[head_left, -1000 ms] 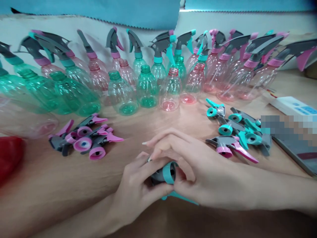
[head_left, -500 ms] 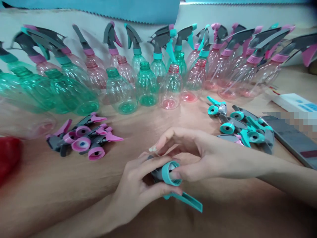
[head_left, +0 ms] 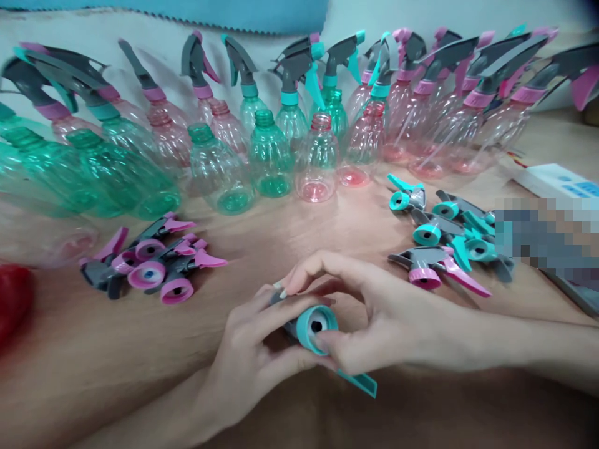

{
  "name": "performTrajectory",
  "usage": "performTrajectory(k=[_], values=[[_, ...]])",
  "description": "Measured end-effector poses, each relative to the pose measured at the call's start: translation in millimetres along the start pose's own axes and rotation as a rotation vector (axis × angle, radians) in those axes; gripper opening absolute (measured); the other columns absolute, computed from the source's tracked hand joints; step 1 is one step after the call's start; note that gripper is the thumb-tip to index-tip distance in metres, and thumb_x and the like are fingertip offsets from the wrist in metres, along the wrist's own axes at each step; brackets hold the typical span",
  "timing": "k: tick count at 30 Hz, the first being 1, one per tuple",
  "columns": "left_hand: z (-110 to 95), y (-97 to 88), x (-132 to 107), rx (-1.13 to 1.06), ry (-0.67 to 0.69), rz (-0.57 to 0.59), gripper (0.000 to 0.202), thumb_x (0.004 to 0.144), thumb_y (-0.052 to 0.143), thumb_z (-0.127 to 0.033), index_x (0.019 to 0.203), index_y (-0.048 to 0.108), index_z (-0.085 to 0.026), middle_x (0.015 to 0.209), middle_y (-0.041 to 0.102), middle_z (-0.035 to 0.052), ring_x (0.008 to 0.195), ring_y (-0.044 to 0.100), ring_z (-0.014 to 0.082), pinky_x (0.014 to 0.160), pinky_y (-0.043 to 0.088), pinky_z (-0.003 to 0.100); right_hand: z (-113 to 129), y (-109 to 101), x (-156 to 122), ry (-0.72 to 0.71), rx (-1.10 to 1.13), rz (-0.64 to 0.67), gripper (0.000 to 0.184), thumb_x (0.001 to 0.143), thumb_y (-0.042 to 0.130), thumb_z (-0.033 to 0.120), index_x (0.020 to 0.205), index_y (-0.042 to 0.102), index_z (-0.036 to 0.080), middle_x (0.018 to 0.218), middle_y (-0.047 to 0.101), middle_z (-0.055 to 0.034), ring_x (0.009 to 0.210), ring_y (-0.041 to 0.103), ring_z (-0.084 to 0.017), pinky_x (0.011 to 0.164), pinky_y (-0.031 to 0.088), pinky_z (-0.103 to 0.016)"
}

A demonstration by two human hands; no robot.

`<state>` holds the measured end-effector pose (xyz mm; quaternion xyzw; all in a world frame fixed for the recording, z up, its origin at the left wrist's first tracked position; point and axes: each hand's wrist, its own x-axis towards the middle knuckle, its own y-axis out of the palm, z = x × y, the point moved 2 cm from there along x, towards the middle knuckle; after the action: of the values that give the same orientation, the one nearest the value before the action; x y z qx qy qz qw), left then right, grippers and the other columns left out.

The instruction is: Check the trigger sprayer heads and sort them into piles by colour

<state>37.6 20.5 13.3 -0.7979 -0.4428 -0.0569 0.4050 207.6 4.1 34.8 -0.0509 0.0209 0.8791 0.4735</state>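
Observation:
A spray trigger head (head_left: 304, 329) with a grey body and a turquoise collar is held low over the table, its collar mouth facing me. My left hand (head_left: 255, 352) is wrapped round the grey body, fingers above and thumb below. My right hand (head_left: 369, 318) arches over from the right, its thumb on the lower edge of the collar and its fingertips at the far end of the head. A dark hole in a white disc shows inside the collar. The turquoise trigger (head_left: 359, 381) sticks out below the thumbs. Part of the body is hidden by my fingers.
Pink-collared trigger heads (head_left: 148, 274) lie piled at left, mostly turquoise ones (head_left: 427, 236) at right with a pink one (head_left: 423, 279). Open bottles (head_left: 274, 156) and bottles with heads fitted (head_left: 425, 125) line the back. A red object (head_left: 14, 299) sits far left, a white box (head_left: 556, 178) right.
My right thumb has shifted from inside the collar to its lower rim, uncovering the hole. The view has moved slightly, and the pink head at right now shows fully.

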Motion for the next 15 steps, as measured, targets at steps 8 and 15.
performTrajectory(k=[8,15], values=[[-0.8,3.0,-2.9,0.011,-0.004,0.054,0.028,0.085,0.059,-0.041,0.106,0.061,-0.023,0.082,0.066,0.0012,0.077,0.061,0.0166,0.073,0.050,0.027,25.4,4.3,-8.9,-0.184,-0.429,-0.111,0.044,0.068,0.056,0.001,0.107,0.048,0.020,0.119,0.053,0.0006,0.110,0.050,-0.012,0.100,0.039,-0.022],[0.4,5.1,-5.4,0.030,-0.008,0.023,0.024,0.085,0.061,-0.038,0.103,0.062,-0.021,0.081,0.066,0.0008,0.075,0.061,0.0154,0.072,0.049,0.026,29.7,6.4,-9.0,-0.170,-0.454,-0.102,0.043,0.066,0.055,0.001,0.106,0.051,0.017,0.112,0.053,-0.0010,0.107,0.051,-0.011,0.096,0.041,-0.020]])
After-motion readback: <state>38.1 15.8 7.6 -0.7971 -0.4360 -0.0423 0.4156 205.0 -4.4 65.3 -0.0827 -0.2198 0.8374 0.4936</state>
